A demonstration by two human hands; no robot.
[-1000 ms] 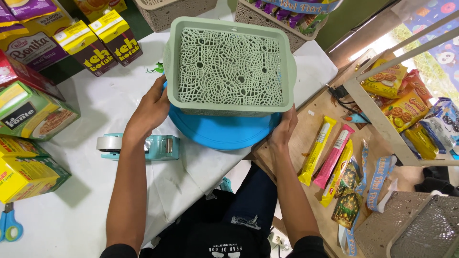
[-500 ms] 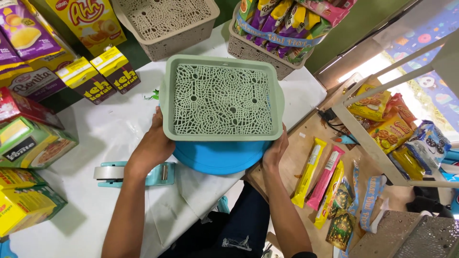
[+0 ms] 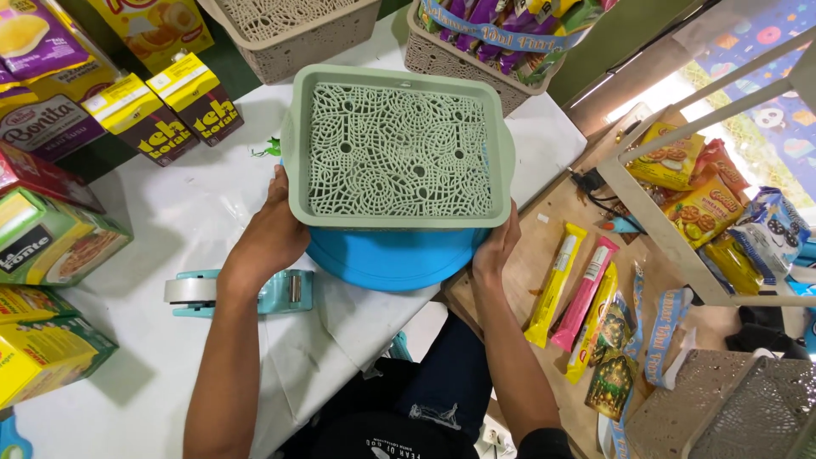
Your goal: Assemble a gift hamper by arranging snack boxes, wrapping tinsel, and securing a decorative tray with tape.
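Note:
An empty pale green plastic basket (image 3: 399, 149) with a lacy perforated bottom sits on a round blue lid or plate (image 3: 387, 259) at the table's near edge. My left hand (image 3: 270, 234) grips the basket's left side. My right hand (image 3: 497, 246) grips its lower right corner. Both hands hold it upright, open side toward me.
White table (image 3: 187, 221) with a teal tape dispenser (image 3: 242, 291), juice cartons (image 3: 166, 106) and snack boxes (image 3: 47, 246) at left. Two beige baskets (image 3: 289, 30) stand behind, one filled with packets (image 3: 510, 30). Snack bars (image 3: 586, 293) lie on a wooden surface at right, by a white shelf (image 3: 680, 246).
The view has closed in on the basket. Both hands keep their grip on it. The beige baskets behind have come into fuller view.

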